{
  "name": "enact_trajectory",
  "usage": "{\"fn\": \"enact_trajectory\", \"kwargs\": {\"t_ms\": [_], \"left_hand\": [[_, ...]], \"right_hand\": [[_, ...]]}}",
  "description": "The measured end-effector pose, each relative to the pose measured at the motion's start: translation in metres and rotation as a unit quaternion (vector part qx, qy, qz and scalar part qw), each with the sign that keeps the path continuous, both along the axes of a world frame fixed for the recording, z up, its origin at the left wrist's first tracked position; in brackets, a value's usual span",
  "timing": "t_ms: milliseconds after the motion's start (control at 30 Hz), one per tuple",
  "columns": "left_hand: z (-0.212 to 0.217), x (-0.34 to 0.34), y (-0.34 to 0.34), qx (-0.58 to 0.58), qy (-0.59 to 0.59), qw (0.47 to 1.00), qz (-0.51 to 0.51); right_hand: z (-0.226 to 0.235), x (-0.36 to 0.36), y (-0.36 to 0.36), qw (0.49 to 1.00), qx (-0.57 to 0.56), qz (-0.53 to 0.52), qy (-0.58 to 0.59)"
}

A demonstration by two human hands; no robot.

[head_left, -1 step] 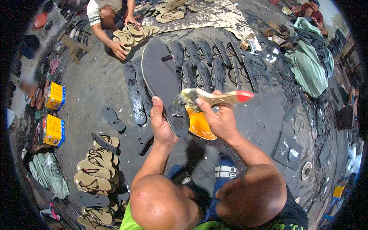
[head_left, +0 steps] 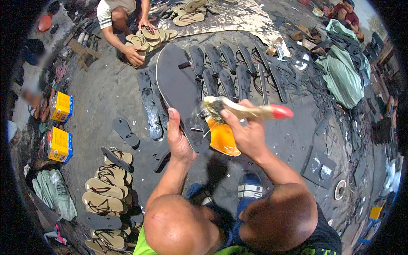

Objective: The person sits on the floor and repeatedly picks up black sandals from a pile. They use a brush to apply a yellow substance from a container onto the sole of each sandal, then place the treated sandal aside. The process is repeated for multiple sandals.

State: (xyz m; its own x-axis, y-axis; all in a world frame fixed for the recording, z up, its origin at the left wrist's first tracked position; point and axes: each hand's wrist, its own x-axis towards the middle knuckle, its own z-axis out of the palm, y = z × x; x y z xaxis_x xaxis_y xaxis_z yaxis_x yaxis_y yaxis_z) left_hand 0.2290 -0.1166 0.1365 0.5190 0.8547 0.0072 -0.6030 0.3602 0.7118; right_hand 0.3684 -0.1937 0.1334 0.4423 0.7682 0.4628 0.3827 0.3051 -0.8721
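1 dark sole (head_left: 174,83) up front in L hand (head_left: 182,144), partly closed on its lower edge, thumb this side, fingers hid behind. R hand (head_left: 250,135) closed round brush (head_left: 257,111), red-tipped handle pointing R, bristles nr sole's lower R edge; contact unclear. Glossy amber item (head_left: 223,139) just below brush, partly blocked by R hand. Sole also blocks some of the dark sandals (head_left: 243,83) in rows on floor (head_left: 91,100) beyond. Tan sandals (head_left: 102,202) lined up lower L, yellow-blue boxes (head_left: 59,144) above 'em, green sack (head_left: 343,78) upper R. Co-worker's hands (head_left: 135,56) on tan pile (head_left: 156,37), top L.
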Motion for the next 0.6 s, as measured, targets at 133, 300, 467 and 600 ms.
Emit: {"fn": "enact_trajectory", "kwargs": {"t_ms": [133,300,467,600], "left_hand": [[-0.006,-0.008,-0.004,-0.026,-0.034,0.998,-0.045],[0.01,-0.01,0.011,-0.017,-0.031,0.998,0.06],[-0.026,-0.004,0.0,0.079,0.063,0.994,0.045],[-0.046,-0.021,0.006,0.077,0.061,0.993,-0.073]], "right_hand": [[0.015,-0.002,0.002,0.965,0.107,0.013,-0.241],[-0.007,-0.002,-0.022,0.947,0.018,0.252,-0.196],[0.002,-0.018,-0.028,0.991,0.059,0.05,0.113],[-0.034,-0.004,-0.003,0.985,-0.048,-0.062,-0.151]]}}
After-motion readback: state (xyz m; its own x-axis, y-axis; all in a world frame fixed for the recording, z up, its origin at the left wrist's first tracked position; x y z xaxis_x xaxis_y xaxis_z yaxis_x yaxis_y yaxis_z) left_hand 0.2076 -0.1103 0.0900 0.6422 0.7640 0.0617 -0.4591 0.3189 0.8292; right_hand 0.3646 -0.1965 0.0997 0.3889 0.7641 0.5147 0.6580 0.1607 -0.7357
